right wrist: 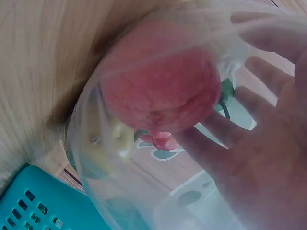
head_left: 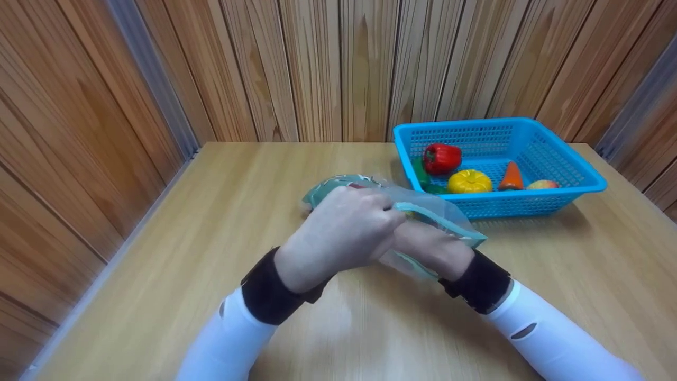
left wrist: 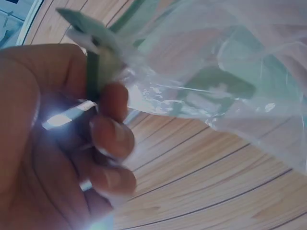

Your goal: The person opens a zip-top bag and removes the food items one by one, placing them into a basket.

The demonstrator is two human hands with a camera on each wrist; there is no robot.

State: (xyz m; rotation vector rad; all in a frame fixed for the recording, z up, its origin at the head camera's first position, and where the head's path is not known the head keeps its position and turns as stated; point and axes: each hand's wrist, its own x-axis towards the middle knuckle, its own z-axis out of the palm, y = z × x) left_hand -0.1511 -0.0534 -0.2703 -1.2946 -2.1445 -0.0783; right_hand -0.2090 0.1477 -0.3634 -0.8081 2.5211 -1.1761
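Observation:
A clear zip bag with a green edge and printed pattern (head_left: 333, 186) lies near the middle of the table. My left hand (head_left: 344, 227) grips the rim of its mouth, thumb and fingers curled on the film in the left wrist view. Through the mouth reaches my right hand (head_left: 428, 244), mostly hidden in the head view. Inside, its fingers (right wrist: 216, 127) extend loosely beside a red round fruit (right wrist: 160, 79), at least one seeming to touch it. A yellow fruit or vegetable (right wrist: 103, 136) and a small red piece (right wrist: 164, 141) also show in the bag.
A blue plastic basket (head_left: 521, 205) stands at the back right, just behind the bag. In it are a red bell pepper (head_left: 443, 159), a yellow pumpkin (head_left: 469, 181), a carrot (head_left: 511, 176), a reddish-yellow fruit (head_left: 542, 184) and green vegetables (head_left: 420, 172). Wooden walls enclose the table.

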